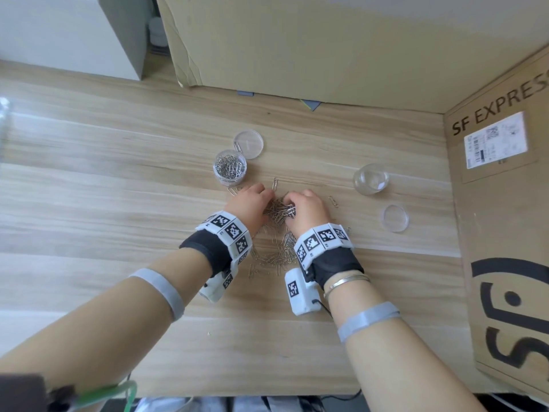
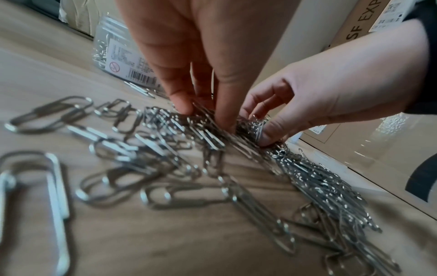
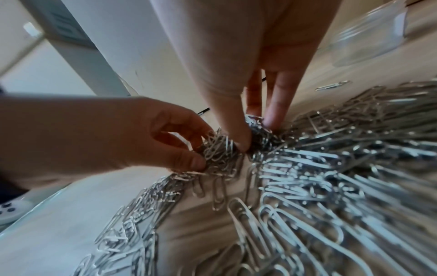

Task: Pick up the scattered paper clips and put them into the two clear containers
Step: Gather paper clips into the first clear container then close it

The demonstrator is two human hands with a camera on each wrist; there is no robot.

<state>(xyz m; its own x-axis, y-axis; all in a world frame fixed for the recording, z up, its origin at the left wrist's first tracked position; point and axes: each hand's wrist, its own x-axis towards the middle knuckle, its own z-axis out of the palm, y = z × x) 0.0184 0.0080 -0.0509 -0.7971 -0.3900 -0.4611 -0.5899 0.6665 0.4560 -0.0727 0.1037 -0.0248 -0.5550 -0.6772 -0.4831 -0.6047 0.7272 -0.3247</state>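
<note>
We see both hands dug into one heap of paper clips at the middle of the worktop. The left hand has its thumb and fingers curled round a bunch of clips, its grip closed on them; the left fingertips press into the tangle. The right hand mirrors it, thumb and fingers pinching a second bunch just beside the first, so the two grips nearly touch. Below the wrists the rest of the clips fan out loose across the wood toward us, with a few strays beyond the knuckles.

Just past the left hand stands a clear container already well filled with clips, its lid lying flat behind it. To the right, apart from the heap, a second clear container holds none that we can see, with its own lid resting nearer us. Cardboard boxes wall the worktop at the back and right, one printed SF EXPRESS.
</note>
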